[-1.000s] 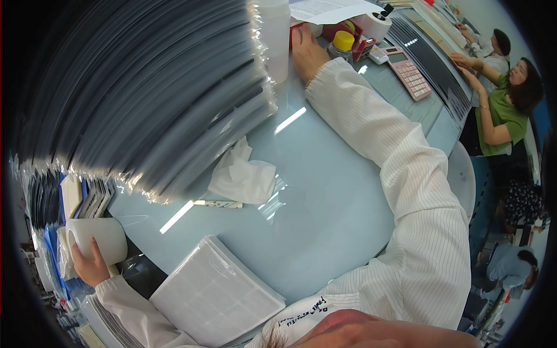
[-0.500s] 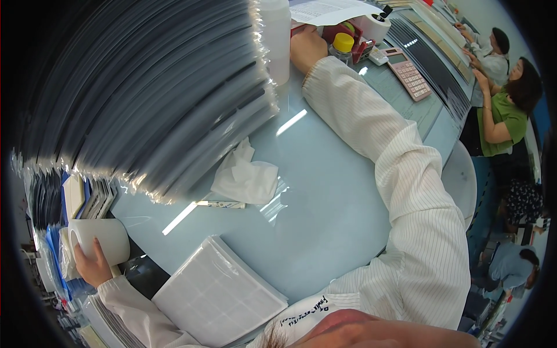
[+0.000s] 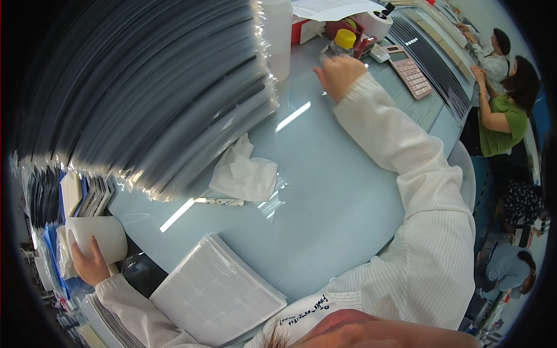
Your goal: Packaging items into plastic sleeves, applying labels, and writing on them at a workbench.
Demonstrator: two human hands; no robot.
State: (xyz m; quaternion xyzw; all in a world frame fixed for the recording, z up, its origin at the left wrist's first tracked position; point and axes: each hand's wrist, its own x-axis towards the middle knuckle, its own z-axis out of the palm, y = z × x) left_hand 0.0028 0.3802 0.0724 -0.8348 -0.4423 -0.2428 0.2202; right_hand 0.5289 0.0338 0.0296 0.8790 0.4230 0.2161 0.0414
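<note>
At the left edge of the table my left hand [image 3: 90, 262] is closed on a white roll [image 3: 107, 238], its thumb and a finger on the roll's end. My right hand [image 3: 342, 76] is just in front of a clear jar with a yellow lid [image 3: 344, 39]. Its thumb stands apart to the left, and the other fingers bend away, partly hidden. I see nothing held in it, and I cannot tell whether it touches the jar. A crumpled white tissue [image 3: 246, 174] lies mid-table beside a thin printed strip [image 3: 219, 202].
A tall stack of dark sheets in clear sleeves [image 3: 168, 87] fills the left. Near me lies a pile of translucent packets [image 3: 214, 290]. A pink calculator [image 3: 411, 72], a translucent bottle [image 3: 277, 40] and a red box [image 3: 301, 30] stand at the back. Several people are at the right.
My right hand has drawn back from beside the red box, toward me and to the right, and is now before the jar. My left hand stays on the white roll.
</note>
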